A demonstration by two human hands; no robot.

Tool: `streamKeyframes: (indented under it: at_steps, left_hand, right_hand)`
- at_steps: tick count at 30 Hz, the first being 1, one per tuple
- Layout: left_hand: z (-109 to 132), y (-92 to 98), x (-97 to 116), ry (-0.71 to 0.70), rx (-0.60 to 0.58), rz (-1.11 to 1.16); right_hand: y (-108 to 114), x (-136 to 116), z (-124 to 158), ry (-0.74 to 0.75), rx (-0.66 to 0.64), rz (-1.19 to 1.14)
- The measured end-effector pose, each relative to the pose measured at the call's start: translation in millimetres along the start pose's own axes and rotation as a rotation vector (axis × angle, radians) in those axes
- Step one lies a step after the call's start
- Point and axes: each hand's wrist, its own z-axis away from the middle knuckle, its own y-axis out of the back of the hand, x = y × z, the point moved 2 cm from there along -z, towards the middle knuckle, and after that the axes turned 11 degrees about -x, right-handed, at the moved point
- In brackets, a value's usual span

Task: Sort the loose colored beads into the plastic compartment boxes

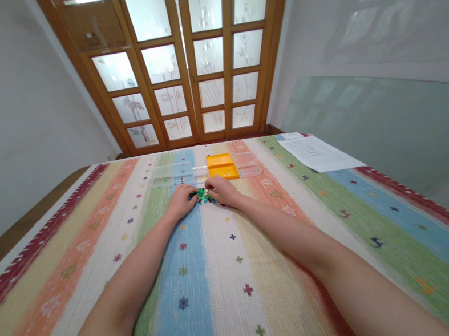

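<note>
A small heap of tiny green, blue and dark pieces [202, 196] lies on the striped tablecloth, between my two hands. My left hand [182, 201] rests at the heap's left side, its fingers curled in toward the pieces. From the right, my right hand [223, 191] reaches the heap with bent fingers drawn together. Anything between the fingertips of either hand is too small to make out. Just beyond my right hand lies a yellow plastic case [222, 167], split into an upper and a lower section.
Clear plastic trays stand left [169, 176] and right [249, 165] of the yellow case, a few small bits in the left one. White paper sheets [317, 153] lie toward the table's right edge. Beyond the striped tablecloth [227, 283] rise wooden glazed doors [191, 87].
</note>
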Motion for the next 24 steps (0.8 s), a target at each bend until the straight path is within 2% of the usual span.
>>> streamKeyframes:
  at_steps: [9, 20, 24]
  left_hand:
    - [0.0, -1.8, -1.5, -0.02, 0.015, 0.01]
    - [0.4, -0.5, 0.1, -0.016, 0.013, 0.015]
    - [-0.1, -1.8, -1.7, -0.018, 0.014, 0.001]
  right_hand:
    - [-0.3, -3.7, 2.3, 0.078, -0.092, 0.102]
    - [-0.1, -3.5, 1.7, -0.031, -0.075, 0.189]
    - [-0.6, -4.3, 2.0, -0.012, -0.097, 0.189]
